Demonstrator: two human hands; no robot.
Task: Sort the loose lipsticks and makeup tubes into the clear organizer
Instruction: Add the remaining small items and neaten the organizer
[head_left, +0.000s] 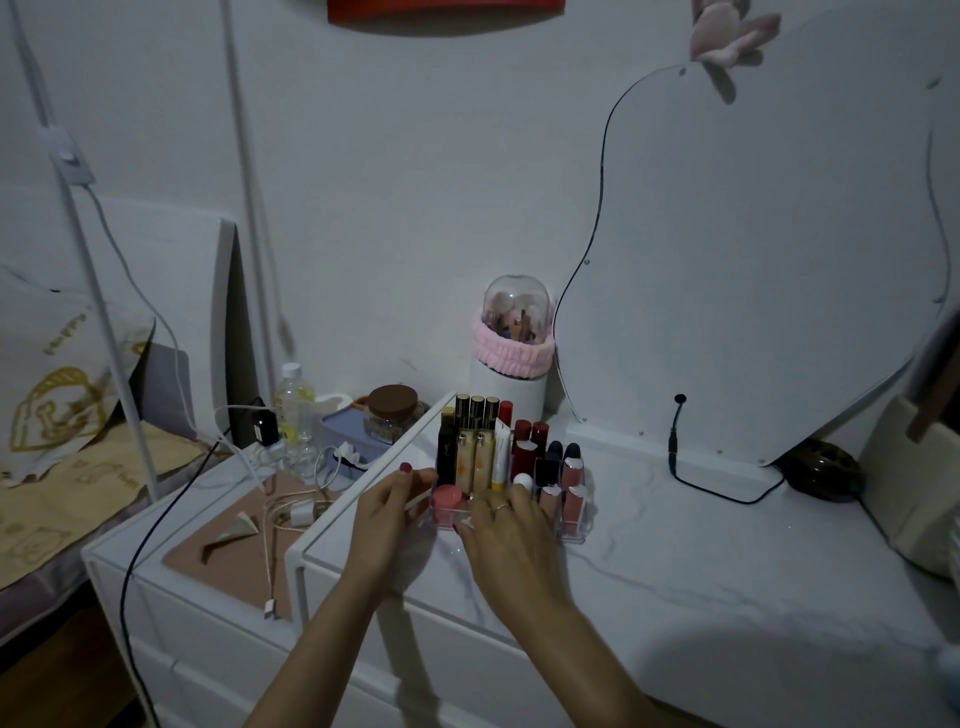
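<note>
Both hands, left (387, 512) and right (511, 535), touch the filled clear organizer (571, 532).

Bare-armed and sleeveless to the frame's edge, the left hand (387, 512) shows red-painted nails; the right hand (511, 540) wears a thin ring.

A single wide-angle view from a camera worn on the person's head, looking forward and down from close above a white marbled surface (675, 561). The clear organizer (511, 483) sits just left of the picture's centre and serves as the anchor. Both forearms enter from the bottom edge below the organizer, reaching up toward it. Above and to the right of the organizer stands a wavy-edged mirror (753, 260) against the wall. To the organizer's left a lower white cabinet (156, 577) and a bed's edge (62, 499) fill the frame's side. Straight lines bend near the edges.
</note>
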